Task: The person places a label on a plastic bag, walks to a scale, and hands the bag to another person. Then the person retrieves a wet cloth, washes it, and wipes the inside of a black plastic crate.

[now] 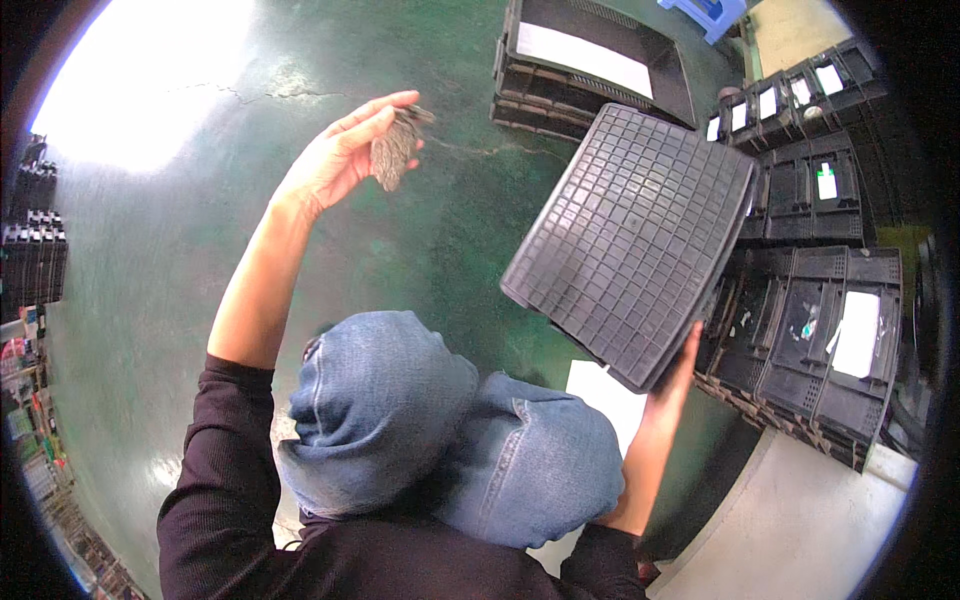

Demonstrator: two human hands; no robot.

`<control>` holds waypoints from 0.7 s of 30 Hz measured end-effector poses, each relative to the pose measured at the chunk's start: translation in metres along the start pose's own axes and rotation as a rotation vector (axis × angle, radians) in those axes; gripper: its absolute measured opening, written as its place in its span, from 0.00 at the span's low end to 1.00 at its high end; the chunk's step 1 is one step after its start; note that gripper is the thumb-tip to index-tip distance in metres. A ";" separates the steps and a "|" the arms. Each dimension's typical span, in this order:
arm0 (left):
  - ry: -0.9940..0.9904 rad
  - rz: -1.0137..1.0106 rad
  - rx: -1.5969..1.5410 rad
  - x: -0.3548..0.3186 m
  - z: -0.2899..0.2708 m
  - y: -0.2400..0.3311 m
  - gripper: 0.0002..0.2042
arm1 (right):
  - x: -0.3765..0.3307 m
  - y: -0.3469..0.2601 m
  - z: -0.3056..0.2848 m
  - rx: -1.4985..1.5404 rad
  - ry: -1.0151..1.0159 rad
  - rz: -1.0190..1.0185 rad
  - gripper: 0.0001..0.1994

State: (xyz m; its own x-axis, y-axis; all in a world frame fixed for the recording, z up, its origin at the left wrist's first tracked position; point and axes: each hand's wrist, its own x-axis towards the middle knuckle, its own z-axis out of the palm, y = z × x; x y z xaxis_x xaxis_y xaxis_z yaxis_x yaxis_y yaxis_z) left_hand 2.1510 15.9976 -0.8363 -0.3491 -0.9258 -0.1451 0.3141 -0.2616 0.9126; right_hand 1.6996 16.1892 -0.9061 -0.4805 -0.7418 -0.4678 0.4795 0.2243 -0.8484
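My left hand [345, 150] is raised over the floor at the upper left, with its fingers closed round a crumpled grey-brown rag [393, 158]. My right hand [680, 365] grips the lower right edge of a black plastic crate [635, 225]. That crate is tilted, and its gridded underside faces me. Some of the right fingers are hidden behind the crate's side. The rag and the crate are apart from each other.
Beyond the tilted crate, stacked black crates [545, 85] hold a white sheet [585, 58]. More black crates [830, 330] with white labels line the right side. A blue plastic stool [712, 15] stands at the top. My denim-covered knees [375, 410] are below the crate.
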 end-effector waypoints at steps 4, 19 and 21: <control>-0.255 0.217 -0.222 -0.001 -0.013 0.032 0.21 | -0.033 -0.056 0.039 -0.585 0.051 -0.365 0.26; 0.152 0.248 0.725 0.018 -0.033 0.133 0.15 | 0.010 0.068 0.051 -1.793 -0.250 -0.799 0.19; 0.035 0.339 0.692 0.009 -0.011 0.144 0.15 | -0.002 0.044 0.082 -1.918 -0.382 -0.638 0.23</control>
State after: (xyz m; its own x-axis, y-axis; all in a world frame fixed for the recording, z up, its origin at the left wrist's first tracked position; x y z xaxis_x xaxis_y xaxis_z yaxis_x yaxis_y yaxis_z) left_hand 2.2028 15.9483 -0.7101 -0.3005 -0.9359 0.1838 -0.2287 0.2578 0.9387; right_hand 1.7815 16.1485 -0.9219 0.0339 -0.9759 -0.2154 -0.9969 -0.0176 -0.0771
